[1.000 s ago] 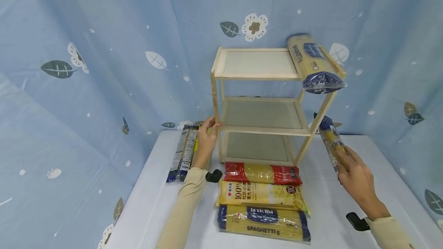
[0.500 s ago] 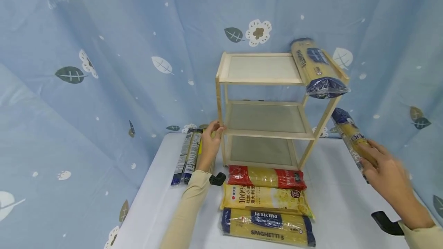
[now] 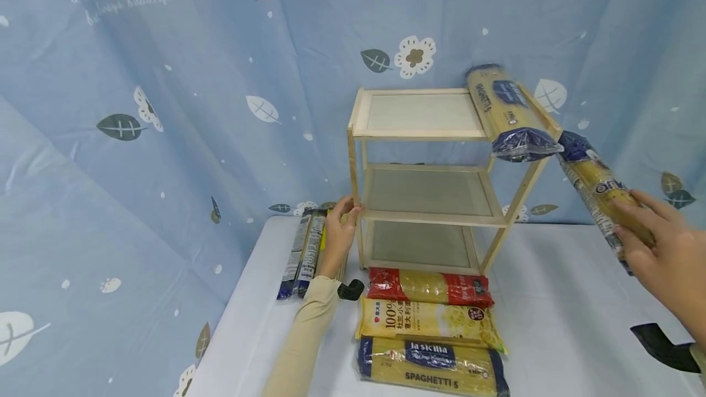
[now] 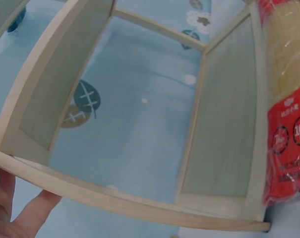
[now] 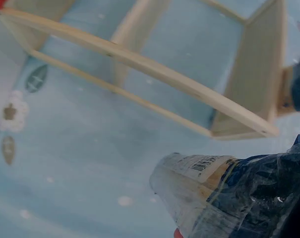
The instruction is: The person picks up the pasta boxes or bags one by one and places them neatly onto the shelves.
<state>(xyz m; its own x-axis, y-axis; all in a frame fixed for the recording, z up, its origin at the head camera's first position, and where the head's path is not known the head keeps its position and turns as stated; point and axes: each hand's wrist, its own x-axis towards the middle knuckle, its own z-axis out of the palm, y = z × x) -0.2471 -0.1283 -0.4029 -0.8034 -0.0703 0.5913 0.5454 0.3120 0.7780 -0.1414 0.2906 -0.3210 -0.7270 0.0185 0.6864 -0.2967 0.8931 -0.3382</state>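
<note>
My right hand (image 3: 670, 253) grips a spaghetti pack (image 3: 598, 182) with a blue end, tilted in the air to the right of the wooden shelf rack (image 3: 432, 217). Its far end appears close to the rack's upper right corner. In the right wrist view the held pack (image 5: 214, 186) fills the lower right, with the rack's side above it. My left hand (image 3: 337, 234) holds the rack's left front post (image 4: 115, 198) between thumb and fingers, near the middle shelf. On the top tier, another spaghetti pack (image 3: 504, 103) lies along the right edge, its blue end overhanging the front.
Before the rack lie a red pasta pack (image 3: 425, 287), a yellow pack (image 3: 430, 323) and a blue-ended spaghetti pack (image 3: 432, 365). More dark-ended packs (image 3: 301, 253) lie left of the rack, partly behind my left arm. A blue patterned curtain (image 3: 193, 158) hangs behind.
My right hand has lifted the spaghetti pack up and to the right, from beside the lower rack to about top-tier height. The left hand stays on the post. The head view has shifted slightly.
</note>
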